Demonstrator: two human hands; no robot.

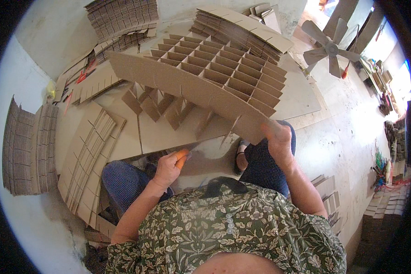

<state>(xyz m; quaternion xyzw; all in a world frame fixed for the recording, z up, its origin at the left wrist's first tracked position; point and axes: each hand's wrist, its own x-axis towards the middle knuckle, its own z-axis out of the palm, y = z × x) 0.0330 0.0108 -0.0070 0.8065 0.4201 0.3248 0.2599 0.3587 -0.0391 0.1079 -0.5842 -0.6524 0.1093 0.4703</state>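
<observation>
My right hand (278, 139) grips the right end of a long slotted cardboard strip (182, 84), which slants up to the left across the near side of a cardboard divider grid (223, 68). The grid is made of crossed strips forming open square cells. Several divider ends (157, 107) stick out below the long strip at angles. Lower and to the left, my left hand (169, 168) is closed around an orange-handled tool (181, 160). The tool's tip is too blurred to make out. My left hand is apart from the cardboard.
The work board (169, 137) lies under the grid. Flat slotted sheets (89, 160) lie at left, with stacked strips (32, 141) against the wall. More stacks (123, 20) stand at the back. A fan (332, 49) stands at the far right. Cardboard pieces (329, 194) lie beside my right arm.
</observation>
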